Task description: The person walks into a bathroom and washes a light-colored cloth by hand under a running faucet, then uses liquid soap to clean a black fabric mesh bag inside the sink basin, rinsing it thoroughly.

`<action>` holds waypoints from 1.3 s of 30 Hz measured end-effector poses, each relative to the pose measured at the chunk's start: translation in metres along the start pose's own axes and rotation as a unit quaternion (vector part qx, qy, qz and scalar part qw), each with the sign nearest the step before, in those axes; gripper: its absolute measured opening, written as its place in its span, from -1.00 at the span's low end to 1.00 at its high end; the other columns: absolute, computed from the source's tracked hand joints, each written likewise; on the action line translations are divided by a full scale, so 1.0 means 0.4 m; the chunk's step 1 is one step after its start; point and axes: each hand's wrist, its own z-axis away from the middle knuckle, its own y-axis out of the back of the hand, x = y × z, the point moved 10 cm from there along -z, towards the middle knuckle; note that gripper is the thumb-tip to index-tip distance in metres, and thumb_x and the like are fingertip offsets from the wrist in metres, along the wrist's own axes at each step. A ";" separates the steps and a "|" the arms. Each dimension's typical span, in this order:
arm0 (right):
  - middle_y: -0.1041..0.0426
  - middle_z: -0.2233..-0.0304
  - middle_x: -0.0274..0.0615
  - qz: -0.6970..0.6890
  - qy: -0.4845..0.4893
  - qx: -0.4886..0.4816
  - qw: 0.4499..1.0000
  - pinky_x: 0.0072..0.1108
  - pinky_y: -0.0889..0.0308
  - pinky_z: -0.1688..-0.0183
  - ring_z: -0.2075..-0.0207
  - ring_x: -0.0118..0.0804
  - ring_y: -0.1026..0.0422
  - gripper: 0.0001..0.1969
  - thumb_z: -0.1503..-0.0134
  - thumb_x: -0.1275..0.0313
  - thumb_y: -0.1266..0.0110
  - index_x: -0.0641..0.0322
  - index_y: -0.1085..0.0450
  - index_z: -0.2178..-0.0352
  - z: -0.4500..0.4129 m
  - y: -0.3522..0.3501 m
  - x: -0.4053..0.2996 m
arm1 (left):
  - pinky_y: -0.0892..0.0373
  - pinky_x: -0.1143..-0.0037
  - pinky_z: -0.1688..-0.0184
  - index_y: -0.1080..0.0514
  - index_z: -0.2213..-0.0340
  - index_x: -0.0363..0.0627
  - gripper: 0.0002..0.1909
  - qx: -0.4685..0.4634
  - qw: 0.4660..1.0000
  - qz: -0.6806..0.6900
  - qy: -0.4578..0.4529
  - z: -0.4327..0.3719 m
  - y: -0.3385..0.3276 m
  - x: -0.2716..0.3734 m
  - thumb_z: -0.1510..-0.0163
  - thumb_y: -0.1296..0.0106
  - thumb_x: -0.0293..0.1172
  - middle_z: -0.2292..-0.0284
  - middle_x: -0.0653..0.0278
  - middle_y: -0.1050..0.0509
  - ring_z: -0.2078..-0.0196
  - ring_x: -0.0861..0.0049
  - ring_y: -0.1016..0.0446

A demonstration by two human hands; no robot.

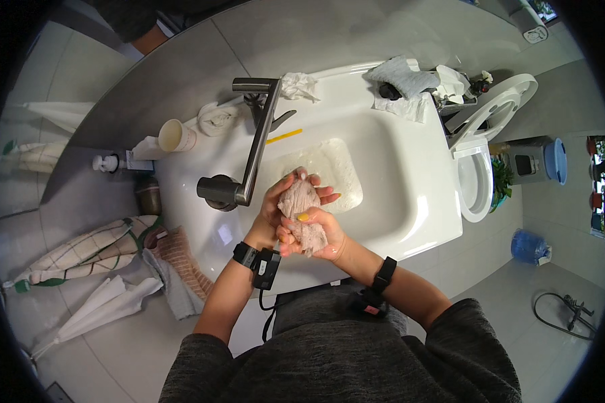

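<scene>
A wet, pale pink cloth (298,201) is bunched between my two hands, above the near side of a white washbasin (383,201). My left hand (275,201) cups its upper part from the left, with the fingers curled around it. Across the cloth's lower part lies my right hand (327,229), its thumb pressing on top. Cloudy, foamy water (340,174) stands in the bottom of the basin, beyond my hands. The metal faucet (260,146) reaches over the basin's left side, close to my left hand.
A yellow stick (284,136) lies by the faucet lever. On the back ledge are crumpled tissue (298,86), a rolled white cloth (217,119), a paper cup (175,136) and a grey cloth (403,76). Towels (181,257) hang at the left; a toilet (474,181) stands at the right.
</scene>
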 end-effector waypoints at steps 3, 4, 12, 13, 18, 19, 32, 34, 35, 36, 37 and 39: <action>-0.39 0.31 0.07 0.016 0.019 0.035 0.999 -0.51 -0.26 0.50 0.58 -0.30 -0.30 -0.68 0.03 0.41 0.06 0.32 -0.25 0.21 0.007 0.032 -0.034 | -0.21 0.37 0.05 -0.25 0.16 -0.19 -0.69 0.078 0.992 -0.100 0.024 -0.009 0.026 0.025 -0.04 0.19 -0.36 0.46 0.34 -0.27 0.31 0.46 -0.33; -0.39 0.36 -0.01 0.015 -0.011 0.005 1.000 -0.60 -0.20 0.58 0.63 -0.39 -0.25 -0.70 0.03 0.44 0.06 0.31 -0.25 0.22 0.010 0.025 -0.034 | -0.25 0.50 0.21 -0.21 0.11 -0.24 -0.63 0.108 0.991 -0.072 0.040 -0.018 0.036 0.019 -0.01 0.18 -0.43 0.57 0.40 -0.17 0.51 0.60 -0.21; -0.13 0.73 -0.40 0.075 -0.119 0.068 0.988 -0.77 0.14 0.79 0.80 -0.64 -0.02 -0.89 0.01 0.43 0.03 0.18 -0.20 0.51 0.026 0.019 -0.021 | -0.25 0.60 0.45 -0.23 0.10 -0.29 -0.64 0.199 0.949 -0.189 0.156 -0.022 0.066 0.006 -0.01 0.20 -0.51 0.74 0.50 -0.09 0.66 0.77 -0.11; -0.10 0.76 -0.41 0.101 -0.129 0.105 0.981 -0.76 0.15 0.80 0.81 -0.64 0.00 -0.88 0.04 0.44 0.03 0.15 -0.18 0.56 0.033 0.031 -0.019 | -0.25 0.60 0.45 -0.23 0.10 -0.29 -0.64 0.199 0.949 -0.190 0.157 -0.026 0.056 0.004 -0.01 0.20 -0.51 0.74 0.50 -0.09 0.66 0.77 -0.11; -0.05 0.80 -0.44 0.209 -0.128 0.208 0.947 -0.72 0.18 0.79 0.82 -0.60 0.03 -0.84 0.14 0.44 0.02 0.11 -0.13 0.66 0.035 0.072 -0.028 | -0.19 0.65 0.60 -0.37 0.38 -0.25 -0.81 0.264 0.846 -0.441 0.143 -0.020 0.079 0.045 0.01 0.24 -0.52 0.75 0.45 -0.13 0.70 0.75 -0.14; -0.05 0.81 -0.43 0.259 -0.099 0.249 0.928 -0.70 0.18 0.79 0.83 -0.58 0.03 -0.82 0.16 0.43 0.01 0.11 -0.12 0.67 0.031 0.094 -0.050 | -0.19 0.65 0.60 -0.37 0.38 -0.25 -0.81 0.265 0.845 -0.442 0.144 -0.023 0.085 0.042 0.01 0.24 -0.52 0.75 0.45 -0.13 0.70 0.75 -0.14; -0.41 0.60 0.10 0.635 0.129 0.412 0.640 -0.37 -0.31 0.47 0.55 0.00 -0.43 -0.58 0.14 0.21 -0.02 0.51 -0.31 0.49 0.021 0.282 -0.150 | -0.12 0.63 0.74 -0.34 0.63 -0.23 -0.77 0.399 0.698 -0.592 0.052 0.034 0.280 0.059 0.06 0.33 -0.58 0.80 0.40 -0.14 0.80 0.70 -0.09; -0.41 0.53 0.16 0.654 0.104 0.412 0.626 -0.36 -0.31 0.38 0.45 0.07 -0.41 -0.56 0.12 0.19 0.01 0.50 -0.33 0.45 0.014 0.291 -0.144 | -0.11 0.61 0.75 -0.33 0.65 -0.23 -0.76 0.413 0.679 -0.606 0.044 0.046 0.303 0.060 0.06 0.34 -0.59 0.80 0.40 -0.14 0.81 0.70 -0.08; -0.41 0.45 0.23 0.673 0.079 0.412 0.609 -0.35 -0.31 0.30 0.35 0.14 -0.40 -0.55 0.11 0.16 0.04 0.48 -0.35 0.42 0.009 0.297 -0.138 | -0.11 0.60 0.75 -0.33 0.65 -0.24 -0.76 0.429 0.668 -0.607 0.038 0.057 0.318 0.064 0.06 0.34 -0.59 0.81 0.40 -0.13 0.81 0.70 -0.08; -0.41 0.45 0.23 0.671 0.081 0.414 0.610 -0.35 -0.31 0.30 0.35 0.14 -0.40 -0.55 0.11 0.16 0.04 0.48 -0.35 0.42 0.010 0.315 -0.137 | -0.10 0.59 0.76 -0.32 0.66 -0.24 -0.76 0.443 0.658 -0.608 0.033 0.063 0.331 0.062 0.07 0.34 -0.60 0.81 0.39 -0.13 0.81 0.69 -0.08; -0.41 0.45 0.23 0.676 0.077 0.430 0.593 -0.33 -0.31 0.29 0.33 0.15 -0.39 -0.56 0.09 0.16 0.06 0.45 -0.36 0.42 0.016 0.335 -0.139 | -0.10 0.59 0.76 -0.32 0.66 -0.24 -0.76 0.440 0.658 -0.610 0.036 0.062 0.343 0.055 0.07 0.34 -0.60 0.81 0.39 -0.13 0.81 0.69 -0.08; -0.40 0.44 0.22 0.679 0.073 0.447 0.578 -0.30 -0.31 0.28 0.32 0.15 -0.38 -0.57 0.08 0.16 0.09 0.43 -0.37 0.42 0.029 0.351 -0.139 | -0.20 0.54 0.73 -0.35 0.69 -0.25 -0.77 0.459 0.638 -0.618 0.038 0.074 0.368 0.053 0.15 0.32 -0.61 0.81 0.31 -0.22 0.76 0.58 -0.25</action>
